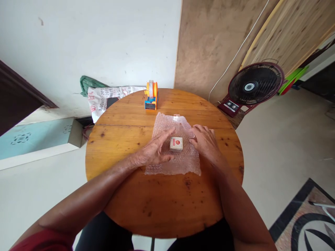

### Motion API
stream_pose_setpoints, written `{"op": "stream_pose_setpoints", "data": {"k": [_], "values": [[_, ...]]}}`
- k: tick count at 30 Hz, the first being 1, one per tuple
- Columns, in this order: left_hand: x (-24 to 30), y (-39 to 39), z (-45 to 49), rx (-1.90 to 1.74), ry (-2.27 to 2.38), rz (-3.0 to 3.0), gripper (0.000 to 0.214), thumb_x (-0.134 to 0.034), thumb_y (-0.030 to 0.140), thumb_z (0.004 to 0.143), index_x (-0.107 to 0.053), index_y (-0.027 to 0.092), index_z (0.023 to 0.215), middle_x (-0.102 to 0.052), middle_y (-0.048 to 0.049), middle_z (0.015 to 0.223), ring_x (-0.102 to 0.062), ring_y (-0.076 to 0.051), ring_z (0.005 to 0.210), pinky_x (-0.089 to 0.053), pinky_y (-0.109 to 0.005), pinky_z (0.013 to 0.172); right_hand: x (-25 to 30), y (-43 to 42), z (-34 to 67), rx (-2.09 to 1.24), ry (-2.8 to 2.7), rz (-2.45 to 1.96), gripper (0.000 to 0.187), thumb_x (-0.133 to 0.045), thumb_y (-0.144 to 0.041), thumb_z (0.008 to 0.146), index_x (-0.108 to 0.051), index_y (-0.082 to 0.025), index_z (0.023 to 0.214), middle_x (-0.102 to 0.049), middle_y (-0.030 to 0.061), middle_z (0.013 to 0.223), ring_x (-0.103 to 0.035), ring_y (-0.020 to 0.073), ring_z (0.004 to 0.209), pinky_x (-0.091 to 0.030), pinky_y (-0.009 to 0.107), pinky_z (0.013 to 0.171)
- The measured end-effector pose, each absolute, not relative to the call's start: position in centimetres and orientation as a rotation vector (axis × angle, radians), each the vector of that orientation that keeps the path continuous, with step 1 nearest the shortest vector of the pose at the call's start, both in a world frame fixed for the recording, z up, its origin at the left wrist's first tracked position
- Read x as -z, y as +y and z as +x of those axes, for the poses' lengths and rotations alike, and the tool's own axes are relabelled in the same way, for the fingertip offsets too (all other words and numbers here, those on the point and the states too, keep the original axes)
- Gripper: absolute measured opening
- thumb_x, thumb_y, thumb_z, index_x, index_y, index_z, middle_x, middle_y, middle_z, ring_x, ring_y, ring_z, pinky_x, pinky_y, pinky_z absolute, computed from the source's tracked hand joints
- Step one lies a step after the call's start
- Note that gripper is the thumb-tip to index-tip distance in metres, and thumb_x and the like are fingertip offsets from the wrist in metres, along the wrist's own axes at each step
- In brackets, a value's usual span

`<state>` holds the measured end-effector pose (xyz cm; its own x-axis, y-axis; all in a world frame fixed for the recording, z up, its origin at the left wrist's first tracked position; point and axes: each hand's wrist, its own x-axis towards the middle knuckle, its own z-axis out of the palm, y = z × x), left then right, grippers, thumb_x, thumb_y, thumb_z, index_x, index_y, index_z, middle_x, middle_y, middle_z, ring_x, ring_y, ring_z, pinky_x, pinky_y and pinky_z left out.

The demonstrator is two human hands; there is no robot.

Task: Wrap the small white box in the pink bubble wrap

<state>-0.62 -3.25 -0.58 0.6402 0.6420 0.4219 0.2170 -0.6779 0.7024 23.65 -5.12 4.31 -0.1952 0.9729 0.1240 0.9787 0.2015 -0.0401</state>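
Note:
A small white box with a red label [176, 143] lies on a sheet of bubble wrap [172, 165] spread over a round wooden table [162, 205]. My left hand [154, 151] rests on the wrap just left of the box, fingers stretched toward it and touching its left side. My right hand [205, 141] lies flat on the wrap to the right of the box, fingers spread, fingertips close to the box's right edge. Neither hand grips anything.
An orange and blue tape dispenser [151, 95] stands at the table's far edge. Beyond the table lie a printed white sack [104, 99] and a green bag [89, 84]. A dark floor fan [252, 87] stands at the right, before leaning wooden boards [209, 42].

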Motion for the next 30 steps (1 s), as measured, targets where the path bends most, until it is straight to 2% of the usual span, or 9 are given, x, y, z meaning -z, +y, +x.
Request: {"op": "stream_pose_setpoints", "data": {"k": [2,5,9,14,17,23,30], "values": [[1.6,-3.3,-0.4,-0.837,0.683,2.237,0.114,-0.08,0.034,0.073,-0.005,0.028,0.158,-0.043,-0.0154,0.148,-0.044,-0.031,0.136,-0.037,-0.052,0.113,-4.3,-5.1,23.5,0.019,-2.342,-1.858,0.026,-0.055,-0.016,0.086,-0.063,-0.022,0.11,-0.059,0.0106,0.132,-0.053,0.0305,0.115,-0.037,0.044,0.092],[2.4,-3.2,-0.1,-0.803,0.708,2.21,0.122,-0.081,0.038,0.072,0.006,0.028,0.157,-0.044,-0.0157,0.148,-0.044,-0.033,0.137,-0.037,-0.054,0.113,-4.3,-5.2,23.3,-0.066,-2.342,-1.771,0.026,-0.051,-0.015,0.088,-0.065,-0.022,0.108,-0.057,0.011,0.136,-0.053,0.0305,0.119,-0.038,0.046,0.097],[2.4,-2.9,-0.2,-0.77,0.716,2.21,0.126,-0.08,0.046,0.072,0.012,0.028,0.157,-0.042,-0.0158,0.15,-0.042,-0.034,0.139,-0.036,-0.055,0.114,-4.6,-5.7,23.2,-0.29,-2.346,-1.582,0.028,-0.051,-0.024,0.091,-0.064,-0.023,0.116,-0.051,0.0105,0.145,-0.048,0.0291,0.13,-0.035,0.048,0.106],[1.9,-2.9,-0.3,-0.715,0.694,2.273,0.126,-0.078,0.045,0.075,0.016,0.026,0.156,-0.039,-0.0163,0.153,-0.035,-0.035,0.143,-0.032,-0.056,0.116,-4.9,-6.2,22.5,-0.558,-2.365,-1.513,0.039,-0.057,-0.037,0.09,-0.06,-0.024,0.126,-0.044,0.0096,0.151,-0.044,0.0286,0.136,-0.034,0.048,0.11],[2.0,-2.9,-0.2,-0.678,0.807,2.321,0.13,-0.081,0.042,0.07,0.014,0.023,0.157,-0.036,-0.0196,0.154,-0.032,-0.038,0.144,-0.032,-0.058,0.115,-4.6,-6.0,21.9,-0.502,-2.395,-1.544,0.043,-0.067,-0.04,0.082,-0.062,-0.023,0.122,-0.047,0.0103,0.149,-0.046,0.0313,0.133,-0.034,0.049,0.11],[1.8,-2.7,-0.3,-0.606,0.871,2.397,0.125,-0.081,0.041,0.068,0.004,0.019,0.158,-0.045,-0.019,0.148,-0.036,-0.037,0.141,-0.032,-0.055,0.115,-4.0,-5.3,22.2,-0.328,-2.345,-1.598,0.03,-0.069,-0.038,0.078,-0.066,-0.022,0.103,-0.051,0.0099,0.145,-0.048,0.0317,0.131,-0.035,0.049,0.108],[0.2,-2.8,-0.8,-0.458,0.976,2.5,0.099,-0.074,0.052,0.074,-0.028,0.015,0.153,-0.041,-0.0198,0.151,-0.032,-0.037,0.144,-0.027,-0.053,0.118,-4.5,-4.4,24.9,-0.179,-1.932,-1.823,0.036,-0.064,-0.038,0.078,-0.063,-0.02,0.109,-0.053,0.0142,0.142,-0.051,0.0338,0.128,-0.039,0.05,0.103]]}}
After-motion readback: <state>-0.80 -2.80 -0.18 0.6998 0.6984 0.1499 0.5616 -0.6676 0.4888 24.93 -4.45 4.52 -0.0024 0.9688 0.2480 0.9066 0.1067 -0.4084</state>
